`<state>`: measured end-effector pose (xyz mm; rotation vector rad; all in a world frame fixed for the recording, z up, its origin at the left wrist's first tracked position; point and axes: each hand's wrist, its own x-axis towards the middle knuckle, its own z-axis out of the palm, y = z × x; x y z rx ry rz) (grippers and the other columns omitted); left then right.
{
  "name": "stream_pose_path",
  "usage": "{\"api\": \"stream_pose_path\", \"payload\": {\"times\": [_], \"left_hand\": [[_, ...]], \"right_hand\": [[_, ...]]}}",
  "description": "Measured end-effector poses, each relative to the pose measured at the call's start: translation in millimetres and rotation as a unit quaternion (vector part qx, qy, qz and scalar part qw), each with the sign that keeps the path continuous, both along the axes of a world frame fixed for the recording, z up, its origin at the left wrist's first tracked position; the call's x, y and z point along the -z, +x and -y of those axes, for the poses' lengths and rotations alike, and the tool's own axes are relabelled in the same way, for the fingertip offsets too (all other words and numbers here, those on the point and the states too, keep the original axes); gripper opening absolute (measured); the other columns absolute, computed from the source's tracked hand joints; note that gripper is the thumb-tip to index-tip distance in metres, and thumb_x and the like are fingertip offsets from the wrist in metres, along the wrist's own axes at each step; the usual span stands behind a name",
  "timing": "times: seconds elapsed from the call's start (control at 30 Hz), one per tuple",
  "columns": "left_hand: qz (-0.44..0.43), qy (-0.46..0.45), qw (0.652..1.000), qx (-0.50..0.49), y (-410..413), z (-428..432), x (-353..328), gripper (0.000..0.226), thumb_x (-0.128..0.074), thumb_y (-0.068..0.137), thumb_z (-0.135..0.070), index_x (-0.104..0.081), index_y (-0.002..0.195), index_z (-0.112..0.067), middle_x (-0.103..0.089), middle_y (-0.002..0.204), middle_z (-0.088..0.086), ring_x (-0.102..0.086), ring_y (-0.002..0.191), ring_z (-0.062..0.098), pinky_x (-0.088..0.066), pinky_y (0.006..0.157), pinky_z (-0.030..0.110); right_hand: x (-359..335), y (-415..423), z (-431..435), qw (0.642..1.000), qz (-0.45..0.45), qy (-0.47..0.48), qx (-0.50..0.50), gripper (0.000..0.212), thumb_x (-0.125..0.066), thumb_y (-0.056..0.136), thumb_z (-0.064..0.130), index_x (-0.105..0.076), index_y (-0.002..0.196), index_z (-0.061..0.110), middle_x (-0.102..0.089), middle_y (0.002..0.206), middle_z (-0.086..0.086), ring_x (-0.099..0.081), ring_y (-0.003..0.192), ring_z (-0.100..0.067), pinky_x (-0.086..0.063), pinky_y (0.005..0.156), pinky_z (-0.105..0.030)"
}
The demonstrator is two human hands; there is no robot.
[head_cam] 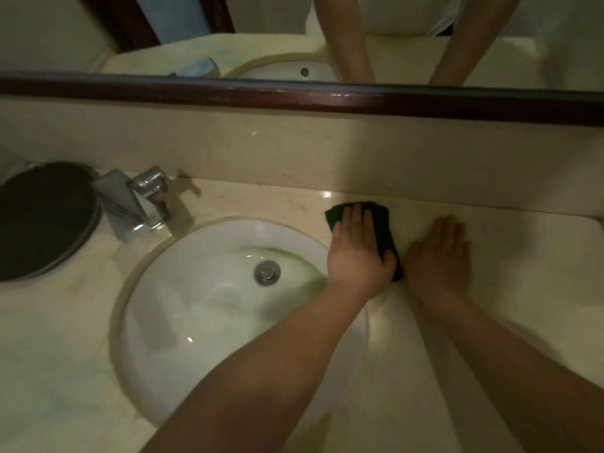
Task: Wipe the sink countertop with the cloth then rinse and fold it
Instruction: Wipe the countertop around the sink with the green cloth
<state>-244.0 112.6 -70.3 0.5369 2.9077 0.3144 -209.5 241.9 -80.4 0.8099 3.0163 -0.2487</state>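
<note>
A dark green cloth (384,223) lies folded on the cream marble countertop (506,256), just right of the white oval sink (202,305). My left hand (358,253) presses flat on the cloth, fingers pointing toward the back wall and thumb hooked over its right edge. Beside it, my right hand (439,256) rests palm down on the bare counter with fingers spread, holding nothing. The cloth's lower right corner touches my right hand's wrist side.
A chrome faucet (143,197) stands at the sink's back left, with a dark round object (42,220) further left. The metal drain (267,272) sits in the basin. A dark wood mirror frame (294,94) runs above the backsplash.
</note>
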Motion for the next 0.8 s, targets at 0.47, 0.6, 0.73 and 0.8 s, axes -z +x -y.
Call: {"api": "stream_pose_path", "payload": {"times": [0.47,0.6,0.73,0.8], "left_hand": [[0.017,-0.071,0.903,-0.423,-140.8,182.0,-8.7,0.082,-0.031,0.091,-0.042,-0.004,0.149,0.009,-0.005,0.158,0.028,-0.002,0.147,0.039,-0.002,0.119,0.046],[0.045,-0.085,0.928,-0.359,-109.8,97.7,-6.0,0.084,-0.027,0.091,-0.046,-0.002,0.147,0.012,-0.001,0.157,0.032,0.0,0.146,0.044,0.0,0.119,0.05],[0.047,-0.065,0.981,-0.175,-64.4,6.1,-10.4,0.086,-0.027,0.093,-0.051,0.0,0.148,0.009,0.011,0.154,0.033,0.005,0.146,0.044,0.003,0.118,0.051],[0.05,-0.071,0.991,-0.101,-57.9,5.5,-13.6,0.085,-0.028,0.092,-0.051,-0.001,0.15,0.005,0.005,0.158,0.029,0.005,0.147,0.04,0.002,0.119,0.049]], "right_hand": [[3.0,-40.3,48.4,0.999,-0.018,0.01,0.027,0.071,-0.025,0.088,0.03,-0.022,0.146,-0.009,-0.025,0.153,-0.029,-0.022,0.143,-0.042,-0.02,0.115,-0.053],[4.6,-39.3,48.6,0.999,-0.026,0.003,0.034,0.071,-0.026,0.087,0.031,-0.024,0.146,-0.009,-0.027,0.153,-0.028,-0.024,0.143,-0.042,-0.021,0.114,-0.053],[2.9,-45.6,42.4,0.999,-0.04,0.016,0.018,0.072,-0.027,0.088,0.034,-0.022,0.147,-0.009,-0.025,0.154,-0.027,-0.021,0.144,-0.041,-0.02,0.115,-0.052],[2.0,-49.2,42.3,1.0,-0.026,-0.004,0.003,0.075,-0.026,0.089,0.038,-0.017,0.149,-0.006,-0.02,0.157,-0.025,-0.016,0.146,-0.038,-0.016,0.117,-0.05]]}}
